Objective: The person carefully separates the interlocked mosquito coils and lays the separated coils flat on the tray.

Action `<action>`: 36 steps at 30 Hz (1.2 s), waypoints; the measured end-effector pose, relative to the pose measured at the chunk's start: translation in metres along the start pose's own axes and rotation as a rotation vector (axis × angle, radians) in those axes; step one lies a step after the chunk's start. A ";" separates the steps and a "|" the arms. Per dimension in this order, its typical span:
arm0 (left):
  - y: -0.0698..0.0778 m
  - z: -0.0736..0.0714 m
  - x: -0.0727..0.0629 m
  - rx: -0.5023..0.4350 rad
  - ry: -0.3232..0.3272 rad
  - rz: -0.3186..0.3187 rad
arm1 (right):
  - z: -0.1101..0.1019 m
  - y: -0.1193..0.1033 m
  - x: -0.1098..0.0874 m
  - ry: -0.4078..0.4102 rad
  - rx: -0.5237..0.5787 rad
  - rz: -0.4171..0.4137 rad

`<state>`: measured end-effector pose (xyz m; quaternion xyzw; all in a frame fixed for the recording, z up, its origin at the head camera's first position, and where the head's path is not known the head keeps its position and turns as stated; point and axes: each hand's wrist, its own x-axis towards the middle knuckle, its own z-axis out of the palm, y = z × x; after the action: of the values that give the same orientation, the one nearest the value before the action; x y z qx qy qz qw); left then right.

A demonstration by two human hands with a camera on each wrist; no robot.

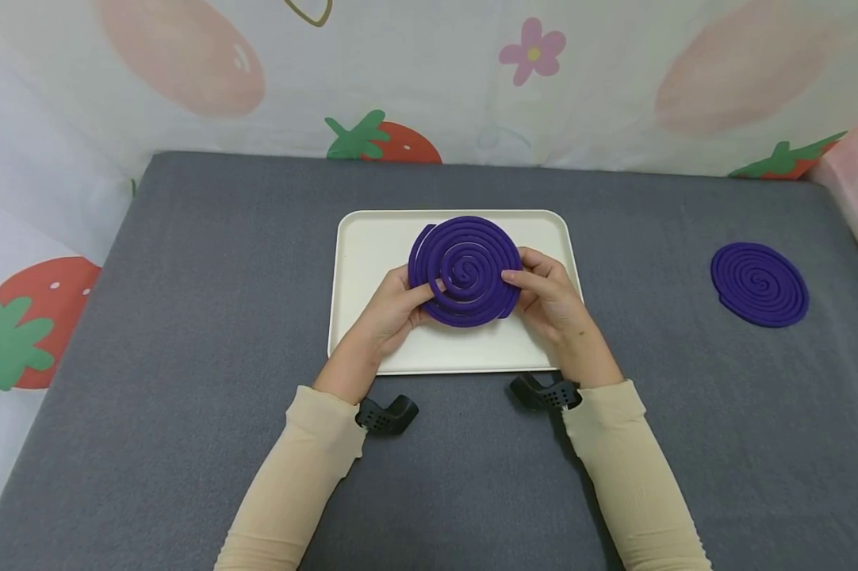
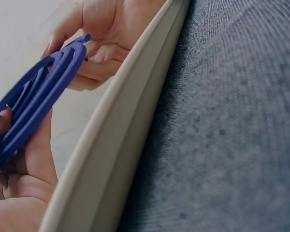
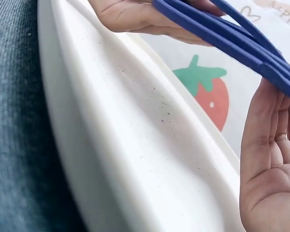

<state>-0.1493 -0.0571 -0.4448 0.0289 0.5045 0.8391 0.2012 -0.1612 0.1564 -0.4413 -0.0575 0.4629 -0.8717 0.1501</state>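
Above a tray (image 1: 363, 262), a coil (image 1: 466, 238) is gripped by the left hand (image 1: 393, 308) and right hand (image 1: 552, 300); another coil (image 1: 760, 285) is seen to their right.

1. Up it came in deep purple: a flat, round coil (image 1: 466, 271), one smooth strand beside another, winding into a tight curl at the centre; the wrist views showed it bluer.
2. And it was off the surface, held above the pale tray (image 1: 358, 254), its face tilted towards the head camera!
3. Left hand (image 1: 395, 308) on the lower left rim, thumb across the front; right hand (image 1: 553, 301) pinching the right edge, thumb on the face.
4. Look at those rings: packed close near the top, with gaps around the centre, and from the sides the strands sat apart.
5. Two blunt ends showed, upper left and lower right.
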 end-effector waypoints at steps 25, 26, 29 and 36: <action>-0.001 -0.003 -0.002 -0.050 -0.087 0.001 | -0.003 0.000 0.000 -0.043 -0.054 0.058; -0.001 -0.003 -0.002 -0.039 -0.090 0.001 | -0.003 0.000 0.000 -0.052 -0.058 0.061; -0.001 -0.005 -0.002 -0.018 -0.102 -0.001 | -0.003 0.001 0.000 -0.066 -0.063 0.065; -0.002 -0.005 -0.001 -0.054 -0.096 -0.006 | -0.002 -0.002 -0.003 -0.073 -0.014 0.064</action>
<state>-0.1486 -0.0608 -0.4489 0.0624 0.4714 0.8495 0.2284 -0.1595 0.1602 -0.4406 -0.0755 0.4649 -0.8605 0.1941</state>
